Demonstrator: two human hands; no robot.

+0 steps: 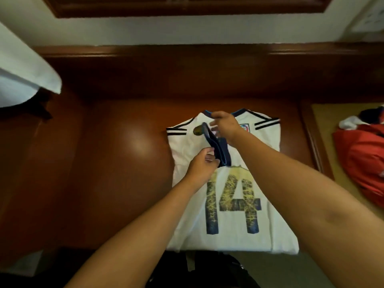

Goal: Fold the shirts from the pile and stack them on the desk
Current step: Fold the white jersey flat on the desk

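A white jersey with a dark "14" and black shoulder stripes lies flat on the brown desk, its hem hanging over the front edge. Over its chest I hold a dark blue folded sleeve cuff. My left hand pinches the lower end of that blue fabric. My right hand hovers by the collar and touches the upper end, fingers curled. The pile of shirts, red with some white and dark cloth, sits at the far right.
A white lampshade on a dark base stands at the back left. A raised wooden ledge runs along the desk's back. The pile rests on a tan surface right of the desk. A dark chair is below the front edge.
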